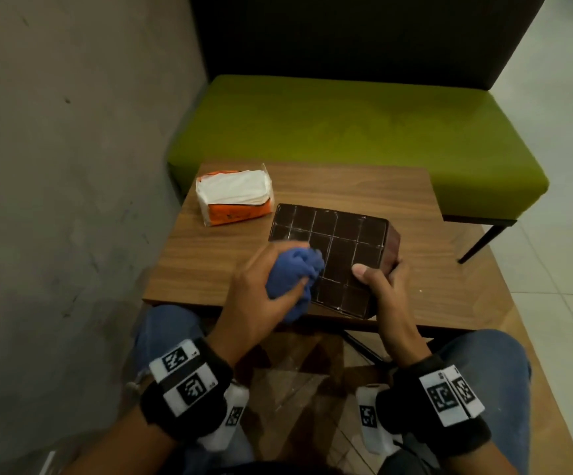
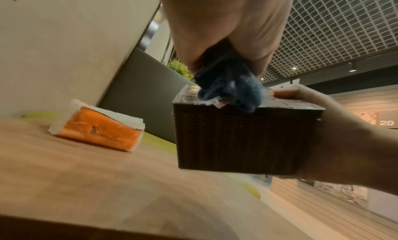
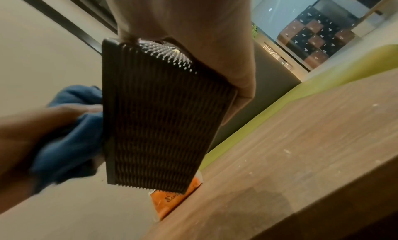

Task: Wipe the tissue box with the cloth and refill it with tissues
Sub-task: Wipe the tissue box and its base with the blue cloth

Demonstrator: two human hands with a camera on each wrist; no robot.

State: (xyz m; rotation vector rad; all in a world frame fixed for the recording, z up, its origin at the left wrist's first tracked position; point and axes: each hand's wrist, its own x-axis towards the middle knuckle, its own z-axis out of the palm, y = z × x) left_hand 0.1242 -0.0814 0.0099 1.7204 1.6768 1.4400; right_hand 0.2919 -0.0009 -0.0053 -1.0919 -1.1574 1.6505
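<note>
1. The table [image 1: 312, 186] carries everything. Its near edge sits just above the person's knees, which judging by the layout keeps the work close to both hands.
2. The tissue box [image 1: 340, 248], dark with a grid of pale lines on its upper face and woven sides, is at the near middle of the table. It appears tipped or lifted off the wood, probably to offer that face to the cloth. Whether any corner touches the table I cannot tell.
3. The pack of tissues [image 1: 233, 197], orange with white sheets showing, lies flat at the far left, apart from the box, likely waiting for the refill.
4. The right hand [image 1: 381, 282] grips the box's near right corner, thumb on top, steadying it.
5. The left hand [image 1: 261, 286] is closed around the bunched blue cloth [image 1: 295, 275], pressing it on the box's near left part.
6. Hidden: the box's opening shows in no view, so its contents are unknown. The left fingers are buried in cloth.
</note>
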